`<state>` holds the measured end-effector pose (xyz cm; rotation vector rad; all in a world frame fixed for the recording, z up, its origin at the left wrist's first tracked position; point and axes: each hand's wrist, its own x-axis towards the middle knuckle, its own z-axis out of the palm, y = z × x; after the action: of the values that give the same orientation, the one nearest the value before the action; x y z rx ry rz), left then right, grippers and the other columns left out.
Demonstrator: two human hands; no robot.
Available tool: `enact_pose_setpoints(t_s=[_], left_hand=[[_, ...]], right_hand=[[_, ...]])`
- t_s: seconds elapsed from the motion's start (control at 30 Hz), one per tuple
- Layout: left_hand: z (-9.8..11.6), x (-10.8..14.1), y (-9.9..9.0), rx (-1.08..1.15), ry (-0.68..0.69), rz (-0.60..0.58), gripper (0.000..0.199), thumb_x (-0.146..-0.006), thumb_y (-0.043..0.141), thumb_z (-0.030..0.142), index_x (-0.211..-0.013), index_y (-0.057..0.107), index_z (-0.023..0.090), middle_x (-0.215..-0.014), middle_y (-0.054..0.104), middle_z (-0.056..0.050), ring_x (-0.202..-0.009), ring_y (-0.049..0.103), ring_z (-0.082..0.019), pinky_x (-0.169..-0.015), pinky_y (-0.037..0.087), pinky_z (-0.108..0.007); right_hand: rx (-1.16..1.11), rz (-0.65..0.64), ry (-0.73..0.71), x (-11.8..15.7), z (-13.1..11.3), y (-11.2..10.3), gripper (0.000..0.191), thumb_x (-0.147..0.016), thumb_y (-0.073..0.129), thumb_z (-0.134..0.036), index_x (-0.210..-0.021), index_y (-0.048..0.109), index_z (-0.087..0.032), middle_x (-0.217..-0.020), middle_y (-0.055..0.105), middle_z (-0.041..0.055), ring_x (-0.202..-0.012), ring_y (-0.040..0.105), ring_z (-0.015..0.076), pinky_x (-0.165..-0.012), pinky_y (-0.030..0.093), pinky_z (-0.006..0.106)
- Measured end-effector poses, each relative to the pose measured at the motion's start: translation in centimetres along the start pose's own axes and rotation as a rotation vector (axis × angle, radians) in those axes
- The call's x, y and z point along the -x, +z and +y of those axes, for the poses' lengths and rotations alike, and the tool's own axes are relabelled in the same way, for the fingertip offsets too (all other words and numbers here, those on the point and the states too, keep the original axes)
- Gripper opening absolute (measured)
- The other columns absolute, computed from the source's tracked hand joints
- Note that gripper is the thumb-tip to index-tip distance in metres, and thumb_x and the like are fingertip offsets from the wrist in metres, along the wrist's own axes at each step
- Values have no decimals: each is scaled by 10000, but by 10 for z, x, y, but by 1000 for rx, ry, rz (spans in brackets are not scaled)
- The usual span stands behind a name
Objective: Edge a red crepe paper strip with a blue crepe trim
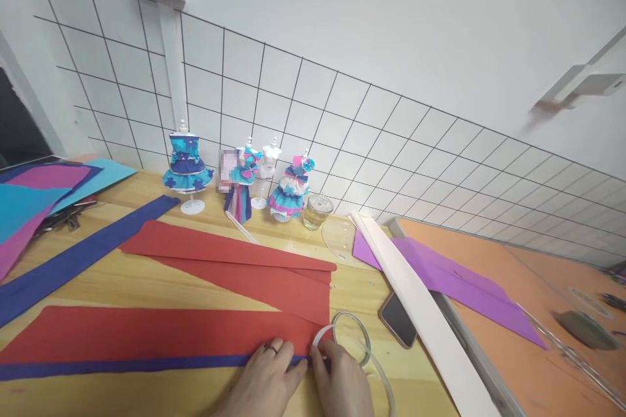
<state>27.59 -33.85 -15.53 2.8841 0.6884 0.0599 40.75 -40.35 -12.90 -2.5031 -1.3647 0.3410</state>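
A long sheet of red crepe paper [147,332] lies along the table's front with a blue paper strip [161,363] against its near edge. My left hand [271,371] has its fingers curled and its thumb pressing at that blue edge. Close beside it, my right hand [342,381] pinches a white strip of tape [323,333] near the right end of the papers. The strip curves up toward a roll of tape [366,339] standing just behind the right hand. A loose pale strip [384,378] curls off right of the roll. My palms hide part of the blue edge.
Behind lie more red paper [235,257] and a blue strip [88,244]. Small mannequins in paper dresses [188,159] and a glass jar [317,212] line the grid wall. On the right are a phone [398,320], a long white strip [415,293] and purple paper [450,277].
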Motion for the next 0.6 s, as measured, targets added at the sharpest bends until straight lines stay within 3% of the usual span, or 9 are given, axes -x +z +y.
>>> enact_pose_setpoints(t_s=[0.13,0.3,0.5,0.6], left_hand=[[-1,1,-2,3,8,8,310,-847,448,168,-1132,526,264,-936,561,-58,-854,540,-249,-710,462,-360],[-3,2,5,10,26,53,354,-842,444,146,-1163,500,285,-949,558,-48,-885,527,-243,-737,441,-350],[-3,3,1,41,19,29,398,-805,474,133,-1171,505,288,-948,554,-52,-880,514,-237,-739,421,-339],[-3,2,-1,49,13,20,430,-784,471,101,-1166,509,295,-930,552,-48,-855,509,-227,-718,412,-328]], right_hand=[[-25,54,53,2,11,0,260,-868,388,-265,-728,606,-236,-746,693,23,-691,640,183,-560,374,228],[-74,77,162,3,46,-7,320,-865,350,-346,-688,592,-237,-690,686,43,-649,630,199,-555,391,242],[-126,-84,307,4,83,-33,338,-851,320,-422,-728,585,-251,-715,675,42,-702,608,201,-585,401,220],[-133,-105,355,5,94,-38,370,-852,305,-445,-735,596,-248,-755,684,54,-746,609,209,-616,404,221]])
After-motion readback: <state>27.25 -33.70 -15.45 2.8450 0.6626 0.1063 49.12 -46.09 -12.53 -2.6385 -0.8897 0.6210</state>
